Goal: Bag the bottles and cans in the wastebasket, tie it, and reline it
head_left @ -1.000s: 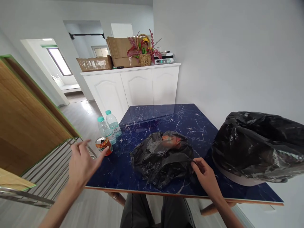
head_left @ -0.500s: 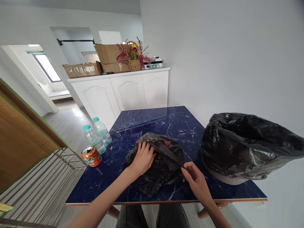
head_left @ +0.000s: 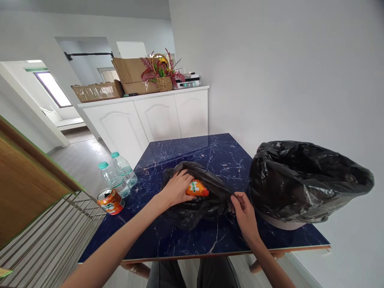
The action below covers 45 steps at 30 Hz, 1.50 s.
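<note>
A crumpled black plastic bag lies on the blue marbled table, its mouth spread. At the bag's opening, my left hand is closed around an orange soda can that lies on its side. The can's lower part is hidden by black plastic. My right hand pinches the right edge of the bag's mouth between thumb and fingers. Left of the bag stands another orange can, opened at the top, beside two clear bottles with teal caps.
A bin lined with a black bag stands on the table's right side, near the wall. To the left is a metal wire rack below a wooden panel. A white cabinet behind bears cardboard boxes and a flower basket.
My left hand has gripped the orange can, which now shows at the bag's opening. My right hand has risen slightly with the bag's edge. The view has shifted a little.
</note>
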Available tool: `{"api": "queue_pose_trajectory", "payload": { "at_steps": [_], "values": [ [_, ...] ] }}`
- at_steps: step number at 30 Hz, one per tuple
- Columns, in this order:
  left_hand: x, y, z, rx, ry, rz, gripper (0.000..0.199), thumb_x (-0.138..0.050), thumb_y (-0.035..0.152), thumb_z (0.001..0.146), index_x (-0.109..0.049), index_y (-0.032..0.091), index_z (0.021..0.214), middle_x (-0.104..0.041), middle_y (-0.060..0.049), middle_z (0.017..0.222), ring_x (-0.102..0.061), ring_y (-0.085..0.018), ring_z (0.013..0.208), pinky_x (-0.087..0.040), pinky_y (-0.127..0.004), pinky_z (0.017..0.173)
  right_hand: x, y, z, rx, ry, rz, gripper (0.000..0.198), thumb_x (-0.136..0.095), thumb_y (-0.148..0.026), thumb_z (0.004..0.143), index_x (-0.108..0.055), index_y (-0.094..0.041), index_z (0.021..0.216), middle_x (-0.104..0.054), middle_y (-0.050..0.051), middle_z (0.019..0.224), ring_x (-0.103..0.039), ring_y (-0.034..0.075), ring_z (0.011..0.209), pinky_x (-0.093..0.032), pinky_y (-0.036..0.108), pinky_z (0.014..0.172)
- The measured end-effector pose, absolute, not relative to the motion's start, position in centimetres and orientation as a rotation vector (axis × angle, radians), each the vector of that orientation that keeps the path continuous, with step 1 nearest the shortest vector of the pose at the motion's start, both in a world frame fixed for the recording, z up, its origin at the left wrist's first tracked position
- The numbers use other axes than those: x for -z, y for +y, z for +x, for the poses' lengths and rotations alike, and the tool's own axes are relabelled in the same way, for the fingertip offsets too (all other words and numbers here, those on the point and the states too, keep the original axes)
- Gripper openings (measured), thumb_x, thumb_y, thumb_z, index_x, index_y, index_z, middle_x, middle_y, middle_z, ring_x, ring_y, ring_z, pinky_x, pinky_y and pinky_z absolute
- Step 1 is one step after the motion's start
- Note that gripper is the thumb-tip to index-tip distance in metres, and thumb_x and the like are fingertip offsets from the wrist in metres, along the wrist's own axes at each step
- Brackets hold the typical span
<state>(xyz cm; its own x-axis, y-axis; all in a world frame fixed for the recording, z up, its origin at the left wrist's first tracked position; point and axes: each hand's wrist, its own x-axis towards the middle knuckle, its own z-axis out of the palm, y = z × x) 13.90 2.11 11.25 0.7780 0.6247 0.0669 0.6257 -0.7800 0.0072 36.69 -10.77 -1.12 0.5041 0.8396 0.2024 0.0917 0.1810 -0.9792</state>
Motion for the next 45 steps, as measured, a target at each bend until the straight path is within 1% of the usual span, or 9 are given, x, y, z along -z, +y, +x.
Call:
{"api": "queue_pose_trajectory", "payload": {
  "at_steps": [2,5,8,15,23,27,33,39,45],
  "values": [
    [-14.5,-0.6,11.6,0.139,-1.013,-3.006,0.065,-0.089,0.044,0.078,-0.062,0.022,0.132,-0.072,-0.014,0.132,-0.062,-0.037,0.133,-0.044,-0.049,0.117,1.5,-10.9,36.9,-0.643,-0.885,-1.330,0.033,-0.060,-0.058,0.097,-0.060,-0.025,0.096,-0.055,-0.003,0.073,-0.052,0.018,0.066,-0.047,0.029,0.061],
    [-19.5,-5.3,7.0,0.204,-1.255,-3.068,0.067,-0.078,0.062,0.085,-0.057,0.027,0.138,-0.075,-0.008,0.123,-0.075,-0.030,0.103,-0.057,-0.037,0.087,1.9,-11.4,37.2,-0.658,-0.883,-1.362,0.035,-0.060,-0.060,0.096,-0.061,-0.025,0.095,-0.057,-0.002,0.073,-0.054,0.019,0.065,-0.045,0.029,0.058],
    [-22.8,-9.3,1.5,0.248,-1.546,-2.939,0.066,-0.073,0.070,0.085,-0.058,0.029,0.134,-0.078,-0.004,0.102,-0.075,-0.028,0.080,-0.054,-0.033,0.068,2.4,-11.6,37.3,-0.666,-0.911,-1.374,0.038,-0.061,-0.063,0.094,-0.062,-0.025,0.093,-0.059,-0.001,0.071,-0.056,0.020,0.064,-0.045,0.030,0.058],
    [-22.4,-13.1,-10.3,0.285,-1.955,-2.343,0.072,-0.065,0.084,0.077,-0.064,0.028,0.122,-0.079,-0.002,0.094,-0.074,-0.031,0.078,-0.053,-0.036,0.071,4.3,-11.8,37.2,-0.646,-0.958,-1.407,0.042,-0.063,-0.065,0.092,-0.065,-0.024,0.098,-0.069,0.002,0.080,-0.062,0.023,0.074,-0.048,0.032,0.067],
    [-18.3,-11.9,-15.0,0.031,-2.129,-2.168,0.063,-0.066,0.080,0.078,-0.064,0.024,0.107,-0.077,-0.003,0.087,-0.073,-0.032,0.083,-0.046,-0.033,0.068,4.9,-12.9,36.8,-0.626,-1.039,-1.416,0.040,-0.064,-0.064,0.090,-0.066,-0.023,0.095,-0.072,0.004,0.083,-0.066,0.025,0.077,-0.049,0.034,0.069],
    [-17.0,-9.6,-14.7,-0.086,-2.113,-2.178,0.068,-0.063,0.072,0.081,-0.058,0.018,0.123,-0.078,-0.007,0.089,-0.074,-0.035,0.087,-0.047,-0.035,0.072,5.1,-12.8,36.9,-0.616,-1.071,-1.414,0.039,-0.062,-0.062,0.093,-0.067,-0.023,0.095,-0.073,0.005,0.086,-0.067,0.026,0.079,-0.050,0.034,0.069],
    [-16.0,-6.4,-13.7,-0.228,-2.136,-2.121,0.106,-0.070,0.074,0.068,-0.047,0.002,0.143,-0.078,-0.021,0.092,-0.075,-0.049,0.097,-0.051,-0.047,0.083,5.4,-13.0,37.0,-0.630,-1.104,-1.431,0.038,-0.058,-0.060,0.097,-0.066,-0.023,0.102,-0.074,0.006,0.091,-0.069,0.026,0.086,-0.051,0.034,0.071],
    [-15.1,-5.9,-12.8,-0.328,-2.133,-2.101,0.110,-0.066,0.079,0.073,-0.043,0.004,0.151,-0.079,-0.024,0.103,-0.074,-0.050,0.106,-0.054,-0.048,0.084,4.7,-13.2,36.8,-0.662,-1.154,-1.445,0.040,-0.055,-0.064,0.098,-0.062,-0.025,0.098,-0.068,0.004,0.083,-0.063,0.023,0.075,-0.048,0.033,0.064],
    [-15.6,-8.7,-13.6,-0.270,-2.059,-1.974,0.120,-0.068,0.079,0.075,-0.039,-0.006,0.154,-0.076,-0.031,0.109,-0.071,-0.054,0.111,-0.053,-0.054,0.091,2.9,-15.0,36.2,-0.673,-1.262,-1.417,0.043,-0.063,-0.068,0.093,-0.059,-0.026,0.099,-0.067,0.003,0.086,-0.066,0.024,0.079,-0.053,0.037,0.073]
  ]
}}
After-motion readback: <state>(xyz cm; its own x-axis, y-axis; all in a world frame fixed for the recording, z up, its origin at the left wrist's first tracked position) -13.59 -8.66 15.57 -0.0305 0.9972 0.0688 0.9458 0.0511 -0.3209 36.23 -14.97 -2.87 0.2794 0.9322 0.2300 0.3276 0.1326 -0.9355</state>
